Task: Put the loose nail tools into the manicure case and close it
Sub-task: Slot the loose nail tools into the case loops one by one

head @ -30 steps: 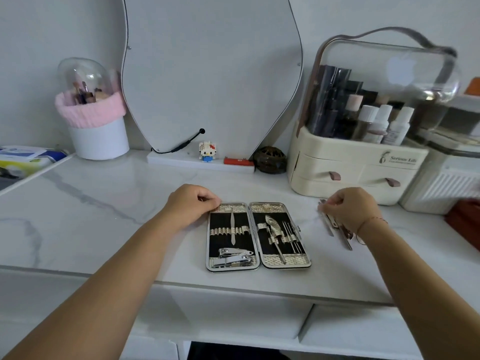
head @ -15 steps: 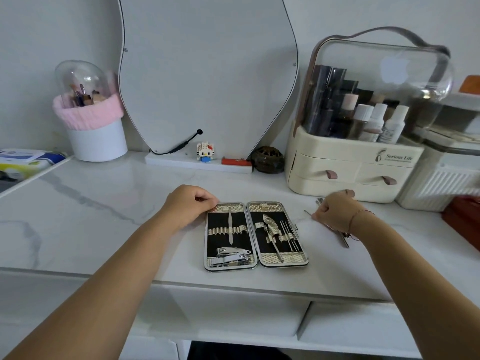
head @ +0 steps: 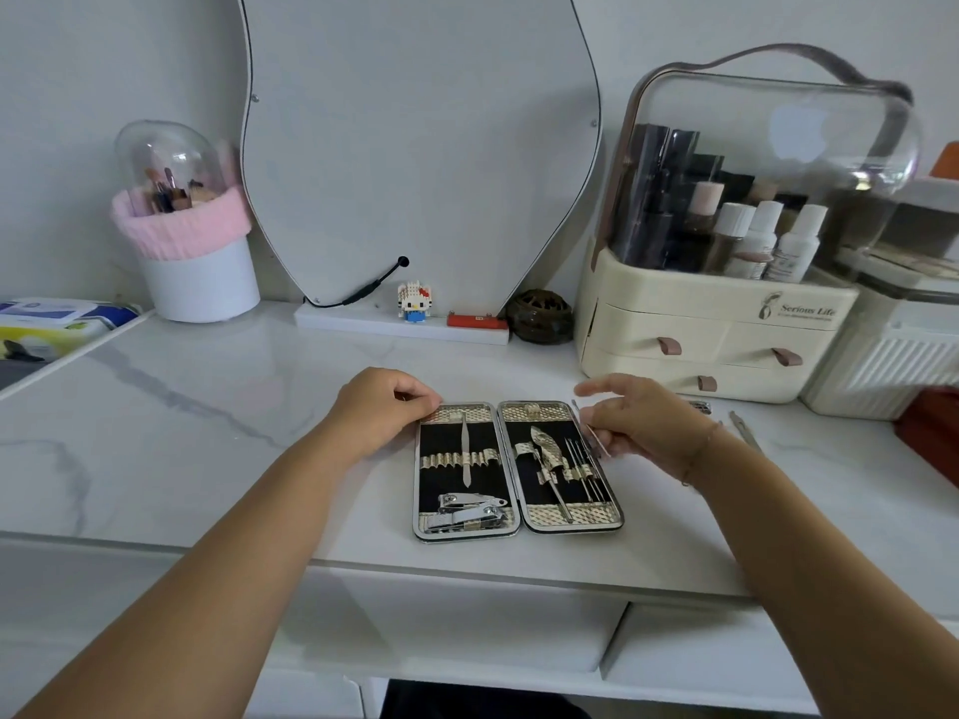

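The manicure case (head: 518,469) is laid open flat on the white marble table (head: 207,422), near its front edge, with clippers and files already tucked into both halves. Its top left corner is pinned by the left hand (head: 381,407), fingers curled shut, while a thin nail tool (head: 591,433) is pinched in the right hand's (head: 635,425) grip just above the case's right edge. A couple more loose tools (head: 742,428) are left on the table off to the right.

At frame centre a manicure case (head: 519,469) lies open on the marble counter (head: 207,438). The left hand (head: 381,409) rests curled at its upper left corner; the right hand (head: 635,430) pinches a thin metal tool (head: 591,433) over its upper right edge. Another loose tool (head: 743,430) lies further right.
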Motion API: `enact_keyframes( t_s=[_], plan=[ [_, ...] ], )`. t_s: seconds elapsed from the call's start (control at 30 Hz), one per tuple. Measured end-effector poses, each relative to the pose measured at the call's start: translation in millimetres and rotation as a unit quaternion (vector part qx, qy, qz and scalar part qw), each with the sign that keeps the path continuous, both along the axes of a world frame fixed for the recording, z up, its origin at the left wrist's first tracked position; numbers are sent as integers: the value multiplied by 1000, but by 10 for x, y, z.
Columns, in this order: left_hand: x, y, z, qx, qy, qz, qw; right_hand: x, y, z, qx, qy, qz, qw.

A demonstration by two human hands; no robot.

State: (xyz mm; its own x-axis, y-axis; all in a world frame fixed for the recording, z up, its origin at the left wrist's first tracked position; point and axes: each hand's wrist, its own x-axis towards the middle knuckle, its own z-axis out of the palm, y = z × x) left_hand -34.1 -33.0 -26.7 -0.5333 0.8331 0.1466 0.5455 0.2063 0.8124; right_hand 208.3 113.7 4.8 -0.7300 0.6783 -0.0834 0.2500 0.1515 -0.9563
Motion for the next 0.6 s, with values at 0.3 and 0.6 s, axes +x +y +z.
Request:
enact_keyframes(
  t_s=[0.3, 0.6],
  plan=[
    [14, 1, 12, -2, 0, -1, 1000, -35, 29, -64, -20, 70, -10, 997],
    [33, 0, 22, 5, -4, -1, 1000, -116, 102, -117, 1, 95, -93, 991]
  ],
)
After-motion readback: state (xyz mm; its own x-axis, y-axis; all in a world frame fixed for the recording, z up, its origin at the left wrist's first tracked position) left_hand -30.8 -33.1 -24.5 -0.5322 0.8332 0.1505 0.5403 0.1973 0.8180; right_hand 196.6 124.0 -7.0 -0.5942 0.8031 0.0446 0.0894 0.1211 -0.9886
